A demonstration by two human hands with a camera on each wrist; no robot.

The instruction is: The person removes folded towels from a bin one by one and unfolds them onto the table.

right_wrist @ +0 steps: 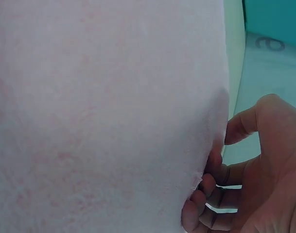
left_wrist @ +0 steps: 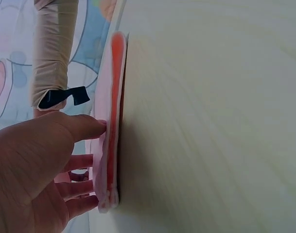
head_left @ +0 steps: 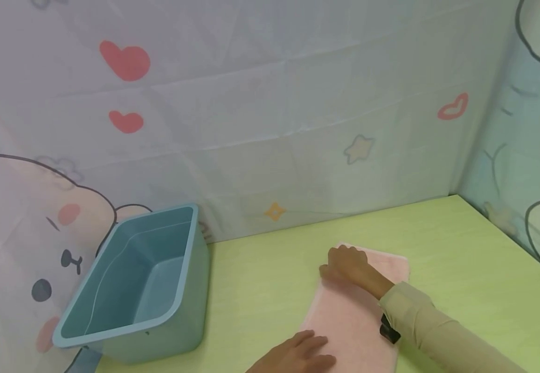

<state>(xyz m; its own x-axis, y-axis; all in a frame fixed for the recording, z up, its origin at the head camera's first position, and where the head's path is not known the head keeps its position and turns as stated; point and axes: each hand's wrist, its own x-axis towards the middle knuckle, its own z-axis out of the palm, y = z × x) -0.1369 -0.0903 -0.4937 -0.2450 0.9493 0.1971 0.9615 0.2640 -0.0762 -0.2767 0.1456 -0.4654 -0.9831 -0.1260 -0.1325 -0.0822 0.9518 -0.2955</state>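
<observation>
A folded pink towel (head_left: 354,316) lies lengthwise on the table, its stacked layers showing along the edge in the left wrist view. My left hand (head_left: 298,355) rests on its near left part with fingers spread and fairly straight. In the left wrist view, the thumb of that hand (left_wrist: 55,160) touches the towel's layered edge (left_wrist: 113,121). Farther off, my right hand (head_left: 346,264) has its fingers curled at the towel's far left corner. Seen from the right wrist, thumb and fingertips of this hand (right_wrist: 264,165) grip the towel's edge (right_wrist: 206,145).
An open blue-green plastic tub (head_left: 193,311) stands at the left of the yellow-green table (head_left: 256,280). A cloth backdrop (head_left: 251,103) with hearts and cartoon figures hangs behind and at the sides. A black strap piece (head_left: 389,330) sits at my right sleeve.
</observation>
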